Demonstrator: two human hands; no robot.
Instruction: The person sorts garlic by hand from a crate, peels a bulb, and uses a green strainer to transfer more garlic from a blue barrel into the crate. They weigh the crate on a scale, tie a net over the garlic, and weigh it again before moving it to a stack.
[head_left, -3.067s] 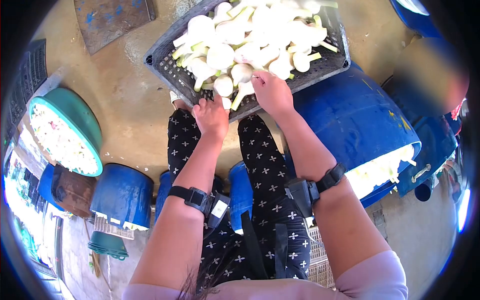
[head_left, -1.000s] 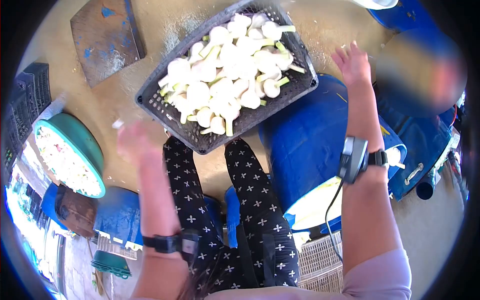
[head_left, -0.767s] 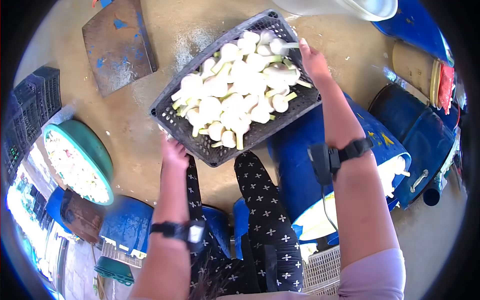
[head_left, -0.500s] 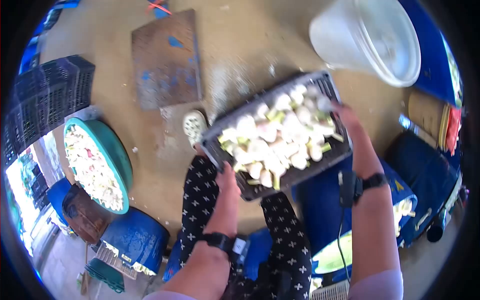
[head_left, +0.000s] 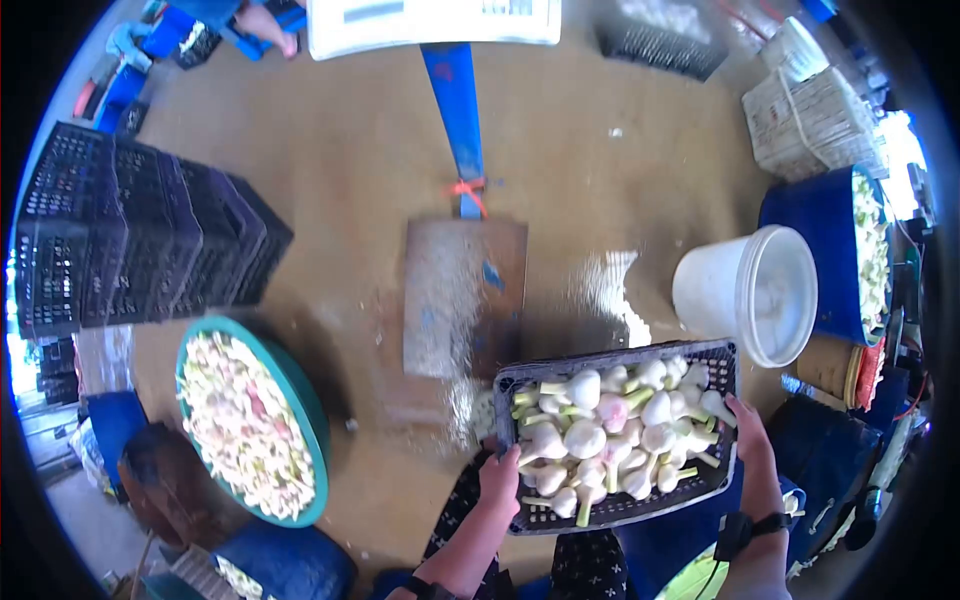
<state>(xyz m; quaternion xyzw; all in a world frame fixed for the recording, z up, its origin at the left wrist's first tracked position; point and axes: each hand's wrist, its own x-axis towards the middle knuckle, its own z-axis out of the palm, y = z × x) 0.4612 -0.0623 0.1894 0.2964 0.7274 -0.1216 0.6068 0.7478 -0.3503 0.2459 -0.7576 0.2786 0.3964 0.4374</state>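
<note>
A black plastic crate (head_left: 620, 515) is held out in front of me, loaded with garlic bulbs (head_left: 605, 435) that have short cut green stems. My left hand (head_left: 499, 482) is closed around the crate's left end wall. At the opposite end, my right hand (head_left: 750, 430) grips the right wall, fingers partly hidden by the rim. Beyond the crate lies a worn metal scale platform (head_left: 465, 300) on the floor. From its far side rises a blue post (head_left: 455, 120), topped by a white display unit (head_left: 435, 25).
On the left are a teal basin (head_left: 318, 450) full of garlic pieces and stacked black crates (head_left: 150, 230). To the right stand a white bucket (head_left: 710, 285) and a blue barrel (head_left: 810, 250) of garlic. Another crate (head_left: 665, 45) sits far off. A person's leg (head_left: 265, 25) shows at upper left.
The view has tilted up, bringing the scale's post and display into sight. The crate, tilted before, is now more level and lies further right and lower in view. Both hands still hold it.
</note>
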